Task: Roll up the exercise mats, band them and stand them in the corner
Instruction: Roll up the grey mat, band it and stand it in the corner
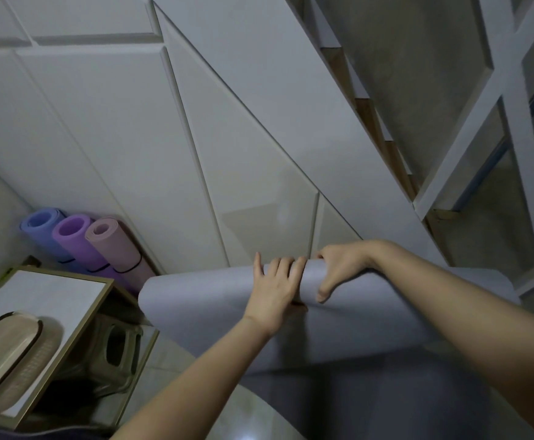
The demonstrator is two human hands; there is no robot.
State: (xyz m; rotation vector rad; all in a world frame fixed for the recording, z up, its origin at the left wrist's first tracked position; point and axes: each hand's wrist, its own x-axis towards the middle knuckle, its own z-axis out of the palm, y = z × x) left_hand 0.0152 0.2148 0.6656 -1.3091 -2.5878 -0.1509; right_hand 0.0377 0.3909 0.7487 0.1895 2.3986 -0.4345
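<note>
A white panelled wall (126, 131) closes off a tight corner beside a stair (383, 134), with pale tile floor (161, 389) below.

The left hand (273, 292) lays its fingers (286, 269) nearly straight over the top of the grey mat (195, 312), thumb spread wide to the left, pressing on the rolled part. Touching it on the right, the right hand (338, 268) grips the same roll: its fingers (324, 255) hook over the far side and the thumb clamps the near side. The mat is partly rolled. The roll runs left and right under both sets of fingers, and the unrolled sheet falls away toward the person, darker below the wrists.

Well left of the fingers and farther back, three finished rolls stand in the corner against the wall, touching side by side: a blue roll (42, 225), a purple roll (75, 239) and a pink roll (113, 249). Black bands (129, 267) circle them low down.

Nearer, down-left of the fingers, stands a gold-framed desk (56, 296) with a white top. A beige tray (8, 357) lies on it, and a plastic stool (116, 347) sits beneath.
</note>
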